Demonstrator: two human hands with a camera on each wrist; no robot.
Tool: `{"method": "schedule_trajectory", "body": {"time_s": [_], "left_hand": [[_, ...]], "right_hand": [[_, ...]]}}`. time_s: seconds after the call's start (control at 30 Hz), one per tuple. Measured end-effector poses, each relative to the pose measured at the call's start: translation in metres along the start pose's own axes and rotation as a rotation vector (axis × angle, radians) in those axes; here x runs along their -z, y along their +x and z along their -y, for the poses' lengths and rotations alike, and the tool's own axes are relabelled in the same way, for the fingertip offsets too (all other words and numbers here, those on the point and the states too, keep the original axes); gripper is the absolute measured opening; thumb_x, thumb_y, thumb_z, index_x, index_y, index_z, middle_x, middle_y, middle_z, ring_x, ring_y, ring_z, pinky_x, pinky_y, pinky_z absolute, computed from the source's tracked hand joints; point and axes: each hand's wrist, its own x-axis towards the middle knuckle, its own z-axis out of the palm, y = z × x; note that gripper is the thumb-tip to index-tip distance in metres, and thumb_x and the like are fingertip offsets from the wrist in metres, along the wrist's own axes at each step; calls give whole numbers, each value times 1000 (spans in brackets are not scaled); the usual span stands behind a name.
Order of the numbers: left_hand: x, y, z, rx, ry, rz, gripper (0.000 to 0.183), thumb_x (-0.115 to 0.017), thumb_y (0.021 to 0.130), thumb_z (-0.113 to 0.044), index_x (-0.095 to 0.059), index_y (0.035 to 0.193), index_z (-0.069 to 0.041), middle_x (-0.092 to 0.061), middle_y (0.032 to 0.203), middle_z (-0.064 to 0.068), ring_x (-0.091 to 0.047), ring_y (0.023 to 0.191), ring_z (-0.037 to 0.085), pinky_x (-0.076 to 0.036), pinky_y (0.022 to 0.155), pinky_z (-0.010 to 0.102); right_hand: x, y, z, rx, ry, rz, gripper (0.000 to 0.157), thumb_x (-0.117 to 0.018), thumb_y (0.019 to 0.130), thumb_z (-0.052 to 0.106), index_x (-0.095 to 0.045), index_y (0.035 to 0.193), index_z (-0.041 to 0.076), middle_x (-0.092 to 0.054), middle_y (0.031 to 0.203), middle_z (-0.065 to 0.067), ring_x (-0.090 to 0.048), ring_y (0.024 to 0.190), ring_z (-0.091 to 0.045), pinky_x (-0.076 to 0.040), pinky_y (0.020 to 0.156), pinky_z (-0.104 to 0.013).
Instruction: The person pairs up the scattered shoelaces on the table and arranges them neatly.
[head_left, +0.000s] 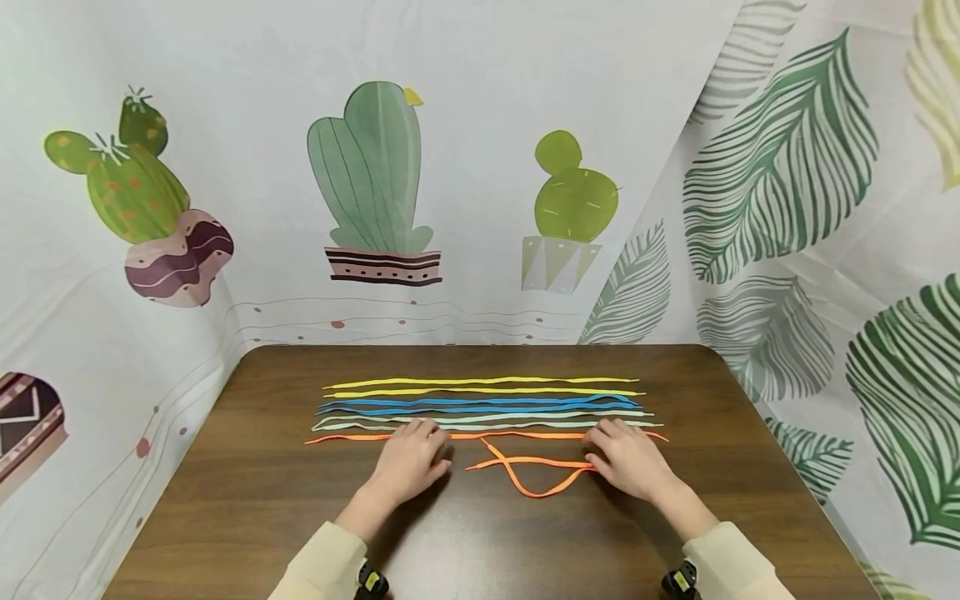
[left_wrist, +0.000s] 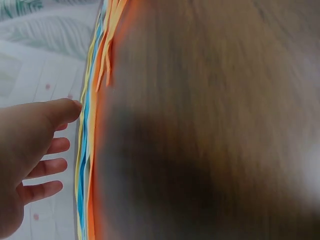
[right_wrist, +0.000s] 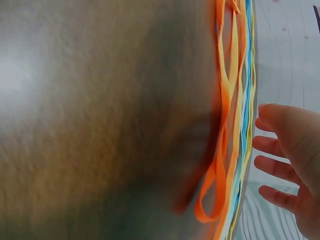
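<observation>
Flat shoelaces stretch left to right across the table: yellow laces (head_left: 480, 382), blue laces (head_left: 480, 409), pale mint laces (head_left: 517, 418) and one nearly straight orange lace (head_left: 517, 434) closest to me. In front of that one, a second orange lace (head_left: 534, 495) lies in a crossed loop. My left hand (head_left: 411, 457) is over the left part of the straight orange lace, fingers spread in the left wrist view. Over its right part is my right hand (head_left: 628, 461), beside the loop's right end, which it partly hides. The right wrist view shows its fingers (right_wrist: 277, 167) loosely extended, gripping nothing.
The brown wooden table (head_left: 247, 500) has rounded far corners. Behind it hangs a white cloth (head_left: 480, 167) printed with cacti and leaves. Dark wrist cameras (head_left: 371, 581) sit at both sleeves.
</observation>
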Motion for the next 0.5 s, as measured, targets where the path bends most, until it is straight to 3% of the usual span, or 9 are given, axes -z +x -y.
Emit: {"method": "schedule_trajectory", "body": {"time_s": [0.23, 0.5], "left_hand": [[-13, 9, -16, -12, 10, 75, 31, -70, 78, -38, -63, 100, -18, -56, 94, -1, -56, 90, 21, -48, 79, 39], [-28, 15, -28, -57, 14, 76, 24, -70, 78, -39, -63, 90, -20, -54, 88, -3, -56, 81, 17, -49, 69, 32]], "right_hand": [[-5, -2, 12, 85, 61, 7, 19, -74, 75, 25, -65, 92, 20, -56, 90, 5, -53, 81, -16, -47, 71, -38], [-10, -4, 24, 149, 94, 41, 19, -73, 75, 22, -63, 91, 21, -55, 91, 8, -52, 85, -13, -46, 69, -37]]}}
